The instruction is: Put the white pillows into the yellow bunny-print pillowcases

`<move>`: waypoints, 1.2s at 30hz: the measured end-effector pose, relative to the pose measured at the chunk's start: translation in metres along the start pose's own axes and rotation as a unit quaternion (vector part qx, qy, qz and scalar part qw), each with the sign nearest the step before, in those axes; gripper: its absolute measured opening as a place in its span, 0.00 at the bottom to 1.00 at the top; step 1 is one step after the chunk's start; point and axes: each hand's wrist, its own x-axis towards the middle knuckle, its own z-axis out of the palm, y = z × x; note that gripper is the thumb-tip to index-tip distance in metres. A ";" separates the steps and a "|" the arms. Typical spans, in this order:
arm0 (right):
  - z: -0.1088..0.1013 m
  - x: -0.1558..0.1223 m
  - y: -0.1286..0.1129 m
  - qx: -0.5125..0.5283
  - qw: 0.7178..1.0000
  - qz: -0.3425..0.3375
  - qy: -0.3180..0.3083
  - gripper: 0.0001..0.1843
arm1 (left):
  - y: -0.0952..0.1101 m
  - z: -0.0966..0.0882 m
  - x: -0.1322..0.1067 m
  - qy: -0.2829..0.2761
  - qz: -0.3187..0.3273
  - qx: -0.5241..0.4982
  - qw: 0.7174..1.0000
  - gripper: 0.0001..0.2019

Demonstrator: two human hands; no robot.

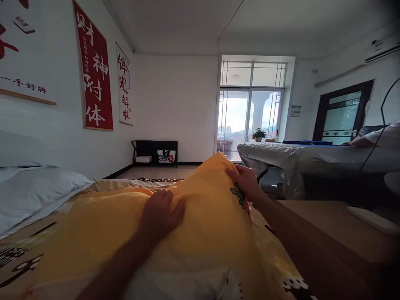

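A yellow pillowcase [203, 221] lies spread across the bed in front of me. At its near end a white pillow [187, 285] shows. My right hand [245, 179] grips the far right edge, where the cloth rises to a peak beside a printed green leaf. My left hand [162, 210] presses on the middle of the yellow cloth, its fingers curled into the fabric and the thumb to the right. What lies beneath the left fingers is hidden.
White pillows [46, 191] lie at the left on a patterned bedsheet [18, 266]. To the right stands a plastic-covered table [268, 154], with a person's arm [375, 137] resting at it. A black bench [153, 148] holding a bag stands by the far wall.
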 end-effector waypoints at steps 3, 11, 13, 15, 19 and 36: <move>-0.005 -0.008 -0.025 -0.029 0.998 -0.034 0.042 0.21 | -0.001 -0.027 0.008 -0.078 -0.041 -0.051 0.995 0.16; -0.016 -0.003 -0.012 -0.271 0.954 -0.087 0.096 0.20 | -0.022 -0.051 0.007 -0.133 -0.024 -0.078 0.988 0.22; -0.013 -0.004 0.000 -0.386 0.918 -0.067 0.064 0.21 | -0.032 -0.038 -0.003 -0.181 -0.024 -0.083 0.980 0.26; -0.010 -0.008 0.013 -0.502 0.864 -0.039 0.012 0.22 | -0.041 -0.024 -0.017 -0.243 -0.028 -0.088 0.966 0.28; -0.008 -0.015 0.037 -0.589 0.805 -0.022 -0.067 0.18 | -0.050 0.000 -0.040 -0.313 -0.039 -0.087 0.945 0.30; 0.130 -0.099 0.062 -0.296 0.888 -0.102 -0.336 0.33 | -0.054 0.073 -0.060 -0.313 -0.047 -0.083 0.945 0.23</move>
